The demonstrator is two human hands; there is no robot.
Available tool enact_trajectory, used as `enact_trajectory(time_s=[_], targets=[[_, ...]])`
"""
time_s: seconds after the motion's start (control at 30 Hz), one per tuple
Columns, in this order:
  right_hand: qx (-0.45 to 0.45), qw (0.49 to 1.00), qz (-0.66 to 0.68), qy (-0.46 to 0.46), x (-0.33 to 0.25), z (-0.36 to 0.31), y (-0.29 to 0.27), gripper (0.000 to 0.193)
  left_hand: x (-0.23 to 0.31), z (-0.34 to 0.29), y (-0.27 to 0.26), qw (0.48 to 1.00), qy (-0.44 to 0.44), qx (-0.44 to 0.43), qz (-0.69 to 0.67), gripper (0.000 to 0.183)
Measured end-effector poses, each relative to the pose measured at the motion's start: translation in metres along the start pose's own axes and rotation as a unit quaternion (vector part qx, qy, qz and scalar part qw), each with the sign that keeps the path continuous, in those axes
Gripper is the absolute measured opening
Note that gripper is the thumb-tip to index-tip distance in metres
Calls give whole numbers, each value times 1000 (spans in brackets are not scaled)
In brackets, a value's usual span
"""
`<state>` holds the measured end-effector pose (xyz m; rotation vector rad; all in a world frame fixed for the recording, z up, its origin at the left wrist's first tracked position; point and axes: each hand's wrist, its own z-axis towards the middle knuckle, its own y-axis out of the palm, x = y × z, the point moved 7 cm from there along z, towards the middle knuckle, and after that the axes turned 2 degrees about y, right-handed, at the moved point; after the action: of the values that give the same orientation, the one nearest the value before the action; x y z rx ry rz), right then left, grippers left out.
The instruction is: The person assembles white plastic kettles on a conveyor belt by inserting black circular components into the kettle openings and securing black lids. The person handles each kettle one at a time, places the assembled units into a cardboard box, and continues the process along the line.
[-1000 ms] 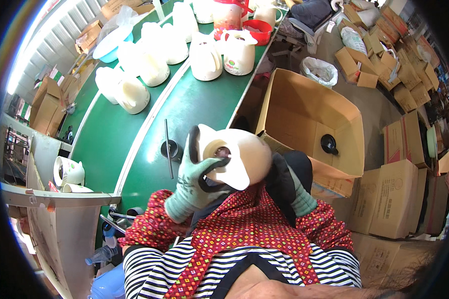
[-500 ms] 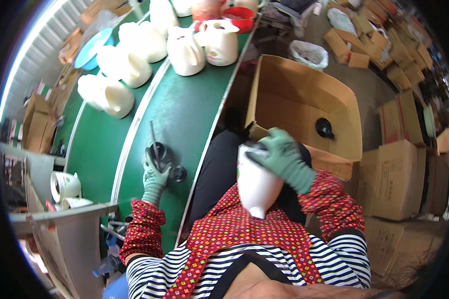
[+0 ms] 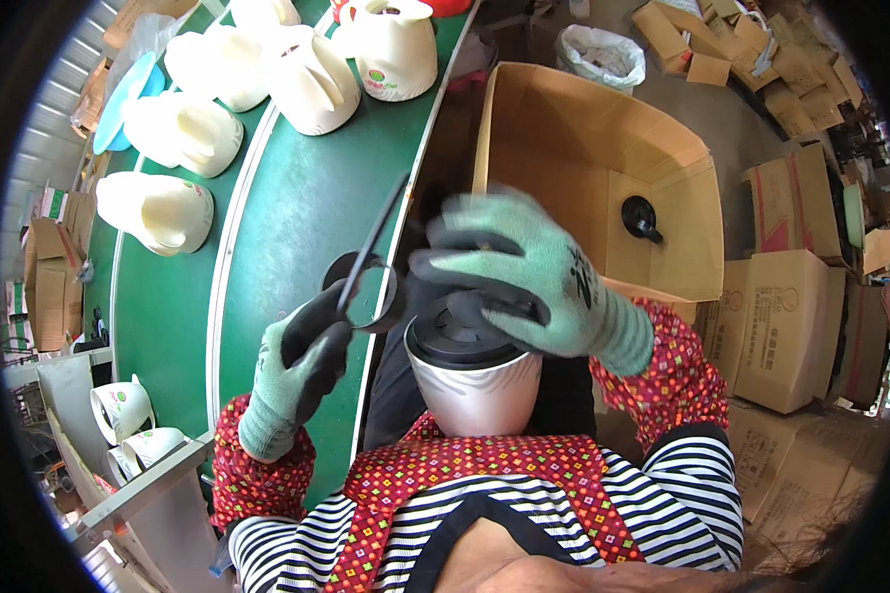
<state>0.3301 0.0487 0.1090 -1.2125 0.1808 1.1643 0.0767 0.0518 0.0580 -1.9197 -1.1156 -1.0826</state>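
Observation:
My left hand [image 3: 302,366], in a green glove with dark fingertips, is closed round a thin dark rod [image 3: 378,227]. A round black plastic ring [image 3: 391,296] hangs at the same fingers, just left of my lap. In my lap stands a white jug body [image 3: 480,395] with a black round piece [image 3: 455,326] covering its upward end. Over that piece hovers my gloved right hand [image 3: 529,272], its fingers spread and partly blurred. The lower fingers reach the black piece; whether they press on it I cannot tell.
Several white jugs [image 3: 311,84] stand on the green conveyor belt [image 3: 287,217] at the far left. An open cardboard box [image 3: 564,128] with a black lid-like part [image 3: 641,215] inside is beyond my lap. Stacked cartons [image 3: 786,326] line the right. White jug parts [image 3: 124,410] lie at left.
My left hand has risen from the belt toward my lap with the rod and black ring. The jug has turned from tilted to upright, and my right hand has moved left over its black-covered end.

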Motion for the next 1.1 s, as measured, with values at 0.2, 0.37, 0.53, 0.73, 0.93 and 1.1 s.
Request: enact_trajectory(time_s=[0.2,0.37,0.53,0.73,0.93,1.1], targets=[[-39,995,92,11,82,27,39,22,58,24,58,976,51,-181,109,55],[-58,966,224,116,135,-6,72,27,116,44,88,922,237,-178,250,52],[-102,910,333,226,125,-24,73,29,108,47,134,885,243,-286,276,50],[-136,964,147,177,115,-40,76,29,94,20,122,867,261,-272,325,55],[39,965,196,169,119,-48,76,28,92,31,129,899,153,-255,322,54],[135,990,-12,27,82,-66,53,22,66,43,114,916,82,-223,324,58]])
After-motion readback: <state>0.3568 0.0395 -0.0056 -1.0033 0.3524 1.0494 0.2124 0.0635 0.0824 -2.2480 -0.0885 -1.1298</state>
